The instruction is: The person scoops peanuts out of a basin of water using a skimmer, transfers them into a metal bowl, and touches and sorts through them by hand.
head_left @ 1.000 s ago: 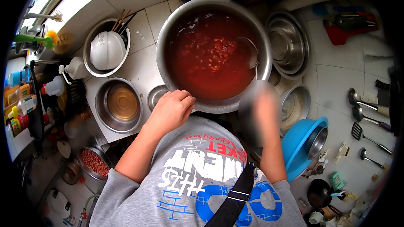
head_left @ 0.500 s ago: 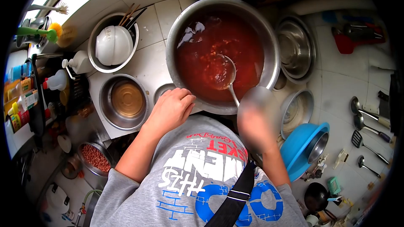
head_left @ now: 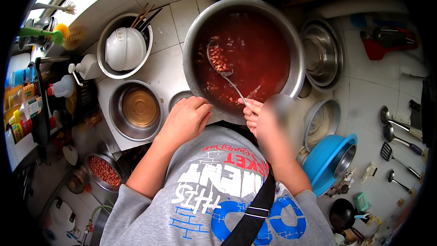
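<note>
My right hand (head_left: 256,117) is closed around the thin metal handle of a ladle (head_left: 234,86). The ladle's bowl is full of reddish peanuts (head_left: 218,59) and sits at the left side of a large metal pot (head_left: 189,70). Dark red liquid (head_left: 259,50) fills the pot, with some loose peanuts in it near the lower left. My left hand (head_left: 189,115) is at the pot's lower-left rim, palm down, fingers bent and together. What lies under those fingers is hidden. A small metal dish (head_left: 176,98) stands just behind it.
To the left are a metal basin (head_left: 114,130) and another basin (head_left: 101,61) holding white bowls and chopsticks. A pan of peanuts (head_left: 104,171) is lower left. Stacked metal basins (head_left: 339,54) and a blue basin (head_left: 314,166) stand on the right. Utensils hang on the tiled wall (head_left: 359,95).
The ladle has swung from the pot's middle to its left side, and peanuts now show in its bowl. My right hand has shifted slightly left; my left hand stays almost still.
</note>
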Tool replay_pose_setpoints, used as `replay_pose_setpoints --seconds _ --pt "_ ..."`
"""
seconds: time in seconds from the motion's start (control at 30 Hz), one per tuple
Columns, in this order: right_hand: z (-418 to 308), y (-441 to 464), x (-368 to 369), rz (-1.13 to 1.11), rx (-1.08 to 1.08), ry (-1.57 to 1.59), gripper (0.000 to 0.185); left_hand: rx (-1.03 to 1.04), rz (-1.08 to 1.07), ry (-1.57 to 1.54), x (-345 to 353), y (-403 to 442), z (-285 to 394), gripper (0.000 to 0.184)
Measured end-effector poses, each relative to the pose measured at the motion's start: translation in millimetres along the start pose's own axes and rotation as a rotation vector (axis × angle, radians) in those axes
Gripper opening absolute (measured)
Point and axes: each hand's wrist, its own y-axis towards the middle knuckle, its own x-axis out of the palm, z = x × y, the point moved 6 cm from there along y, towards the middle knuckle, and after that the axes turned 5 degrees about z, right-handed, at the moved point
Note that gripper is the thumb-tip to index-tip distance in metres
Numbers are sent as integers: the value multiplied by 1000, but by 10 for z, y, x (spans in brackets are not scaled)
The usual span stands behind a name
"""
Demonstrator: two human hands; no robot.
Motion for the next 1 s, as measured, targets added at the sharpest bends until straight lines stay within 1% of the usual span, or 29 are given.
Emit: replay_pose_setpoints --seconds 0.07,0.17,0.23,0.3,0.4,0.5,0.57,0.63,0.67,0.8,0.9,1.0 --pt "-27 -6 -117 14 -21 72 22 0 8 -2 -5 -13 -3 16" --pt "-89 -107 -332 107 -133 52 22 -8 7 -1 1 -43 -29 16" --pt "-171 -167 -486 146 -200 -33 23 -20 -2 -1 6 -55 -38 16" --pt "-271 -201 -686 243 -349 -252 23 -35 -14 -5 9 -60 -44 17" --pt "-463 -156 -958 301 -562 -548 23 -16 33 -3 7 -72 -45 13" --pt "-702 -194 -838 447 -726 -917 25 -14 46 -2 3 -95 -51 13" --pt "-867 -171 -694 529 -719 -1038 25 -36 19 -3 4 -113 -59 15" --pt "-973 -56 -602 585 -627 -1023 25 -46 8 0 -5 -131 -62 16" --pt "-982 32 -584 571 -682 -1051 30 -44 9 3 -11 -140 -57 16" --pt "-888 136 -383 493 -713 -1210 25 -59 19 11 -22 -178 -62 16" --pt "-698 73 -280 413 -661 -1257 24 -73 13 20 -5 -213 -83 16" --pt "-483 -2 -269 281 -622 -1273 25 -81 2 19 -6 -213 -73 15"
